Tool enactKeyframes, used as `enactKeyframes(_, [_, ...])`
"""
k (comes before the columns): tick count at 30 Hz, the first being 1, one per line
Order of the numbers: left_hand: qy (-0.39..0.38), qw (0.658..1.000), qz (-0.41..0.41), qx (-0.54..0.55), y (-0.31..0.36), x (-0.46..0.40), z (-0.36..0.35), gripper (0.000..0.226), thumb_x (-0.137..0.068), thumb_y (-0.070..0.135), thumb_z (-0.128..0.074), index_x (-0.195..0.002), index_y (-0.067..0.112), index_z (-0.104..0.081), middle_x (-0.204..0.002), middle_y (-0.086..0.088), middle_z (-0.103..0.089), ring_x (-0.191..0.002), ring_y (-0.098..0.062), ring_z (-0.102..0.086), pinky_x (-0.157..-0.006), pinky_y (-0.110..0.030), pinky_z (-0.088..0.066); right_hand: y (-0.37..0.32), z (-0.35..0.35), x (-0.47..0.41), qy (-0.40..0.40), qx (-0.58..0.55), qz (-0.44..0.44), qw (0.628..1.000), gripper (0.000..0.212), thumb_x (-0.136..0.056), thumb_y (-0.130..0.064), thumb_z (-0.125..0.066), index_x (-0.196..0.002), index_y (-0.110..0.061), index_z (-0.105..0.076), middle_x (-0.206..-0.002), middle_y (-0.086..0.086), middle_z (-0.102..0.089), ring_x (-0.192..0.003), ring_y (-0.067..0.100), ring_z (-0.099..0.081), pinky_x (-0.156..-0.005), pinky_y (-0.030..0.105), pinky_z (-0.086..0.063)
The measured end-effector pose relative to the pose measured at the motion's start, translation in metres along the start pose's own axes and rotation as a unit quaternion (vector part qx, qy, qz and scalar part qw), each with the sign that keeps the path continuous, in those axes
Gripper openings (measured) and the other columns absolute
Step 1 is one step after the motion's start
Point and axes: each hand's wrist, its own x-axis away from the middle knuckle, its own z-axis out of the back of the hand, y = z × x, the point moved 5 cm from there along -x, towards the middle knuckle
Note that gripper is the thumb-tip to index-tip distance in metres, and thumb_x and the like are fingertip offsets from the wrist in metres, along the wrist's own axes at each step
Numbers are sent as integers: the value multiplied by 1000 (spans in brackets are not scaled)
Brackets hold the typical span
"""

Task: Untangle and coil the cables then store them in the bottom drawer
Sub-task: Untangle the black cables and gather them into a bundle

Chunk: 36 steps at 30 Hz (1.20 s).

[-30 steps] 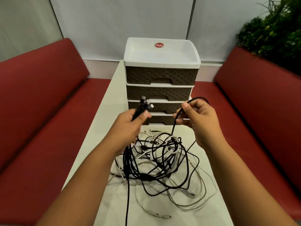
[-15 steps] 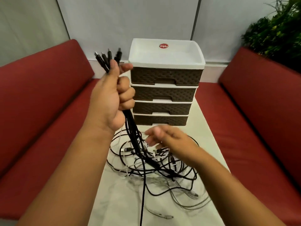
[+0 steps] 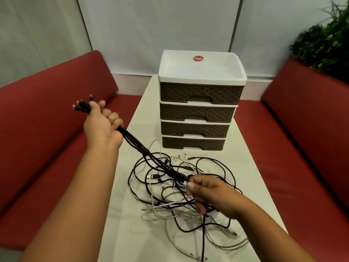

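Observation:
A tangle of black and white cables [image 3: 170, 188] lies on the white table [image 3: 132, 233] in front of a small drawer unit [image 3: 200, 103]. Its bottom drawer [image 3: 193, 143] is closed, like the three above. My left hand [image 3: 102, 125] is raised over the table's left edge, fisted around a bundle of black cables [image 3: 139, 146] whose plug ends stick out above my thumb. The bundle runs taut, down and right, to my right hand [image 3: 209, 193]. That hand pinches the black bundle low over the tangle, fingers partly among the loops.
Red bench seats [image 3: 47, 129] flank the narrow table on both sides. A green plant [image 3: 324, 40] stands at the back right. The drawer unit has a white tray top. Loose cable ends trail toward the table's near edge [image 3: 200, 258].
My left hand has lowered and swung out to the left with the black bundle. My right hand has closed on the bundle at the tangle, and the cables between the hands are pulled straight.

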Motion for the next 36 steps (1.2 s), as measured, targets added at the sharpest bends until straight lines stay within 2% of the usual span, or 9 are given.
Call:
enactKeyframes(8, [67,952,185,-233,-64,-4,90,27,-105,14,-40,-78,9,-46,-57,0,-41,-46,-9,-45,-49,-22,-48,-54,33,10,78,-93,45,992,27,-92,-34,-50,-74,-15,-59,-56,-4,-22,-47,9,-15,-42,18,-19])
enactKeyframes(14, [-50,853,270,-444,-78,29,97,48,-101,47,-42,-94,2,-57,-78,-13,-64,-84,-28,-67,-74,-37,-55,-91,35,15,114,-118,79,983,29,-94,-29,-46,-71,-13,-52,-55,-4,-19,-47,8,-12,-42,15,-13])
enactKeyframes(17, [-75,766,242,-590,-70,38,93,65,-97,64,-30,-97,5,-58,-94,-17,-68,-89,-32,-67,-83,-42,-56,-96,31,10,121,-115,84,982,28,-95,-29,-44,-73,-12,-50,-57,-2,-18,-47,8,-12,-42,16,-12])
enactKeyframes(20, [-94,670,73,-733,-53,47,70,74,-95,68,-21,-94,7,-64,-94,-14,-69,-91,-32,-66,-89,-45,-53,-95,28,2,136,-117,76,981,30,-100,-27,-42,-75,-12,-50,-58,-1,-17,-47,8,-11,-41,16,-13])
enactKeyframes(22, [-158,704,25,-692,-52,73,45,69,-94,68,-26,-83,14,-68,-82,-5,-71,-82,-23,-67,-81,-37,-51,-97,25,-3,143,-146,71,976,31,-102,-26,-41,-76,-13,-50,-57,-2,-17,-46,7,-12,-40,17,-13])
enactKeyframes(24, [-299,743,91,-592,-67,114,17,61,-90,71,-37,-89,20,-70,-84,4,-73,-84,-12,-68,-80,-34,-50,-103,19,-10,137,-209,73,966,30,-103,-26,-40,-77,-13,-50,-54,-5,-18,-42,5,-13,-38,17,-14])
enactKeyframes(27, [-492,724,170,-453,-99,169,-13,27,-94,41,-57,-111,21,-65,-107,9,-71,-106,-3,-63,-97,-26,-48,-117,6,-23,113,-291,74,947,29,-103,-26,-40,-80,-12,-50,-52,-6,-24,-38,3,-20,-37,16,-20])
enactKeyframes(31, [-456,800,242,-304,-116,183,-27,19,-97,28,-50,-86,17,-61,-67,6,-59,-71,-16,-66,-80,-26,-50,-135,16,-31,145,-246,103,953,26,-103,-23,-43,-83,-9,-54,-57,0,-40,-48,11,-43,-52,23,-46])
enactKeyframes(36, [-364,873,246,-211,-111,158,-39,37,-105,37,-33,-74,20,-42,-52,7,-21,-42,-6,-18,-42,-19,-19,-112,43,-17,148,-83,102,980,43,-101,-37,-44,-111,1,-62,-87,11,-64,-77,22,-61,-74,32,-55])
